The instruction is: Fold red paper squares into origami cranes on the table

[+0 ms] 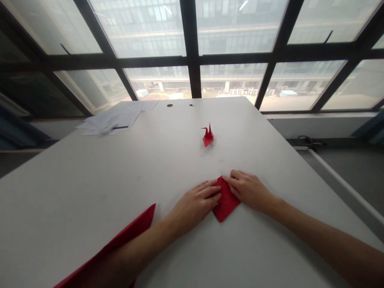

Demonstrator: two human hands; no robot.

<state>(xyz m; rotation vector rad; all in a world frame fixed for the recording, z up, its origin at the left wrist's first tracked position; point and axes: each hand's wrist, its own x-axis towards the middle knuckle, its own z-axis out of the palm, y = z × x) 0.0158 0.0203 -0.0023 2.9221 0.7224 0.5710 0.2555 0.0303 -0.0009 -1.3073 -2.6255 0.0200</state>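
Note:
A folded red paper [225, 204] lies flat on the white table [90, 184] in front of me. My left hand [196, 202] rests palm down on its left edge, fingers stretched flat and pressing the paper. My right hand [247, 189] presses the paper's top right edge with its fingers laid flat. Further back on the table stands a small finished red paper crane [208, 136], apart from both hands. A larger red sheet [120, 244] lies under my left forearm at the near left.
A pile of white papers [115, 119] with a dark pen lies at the far left corner. Two small round holes [180, 105] sit at the table's far edge. Large windows with black frames stand behind. The table's right edge drops to the floor.

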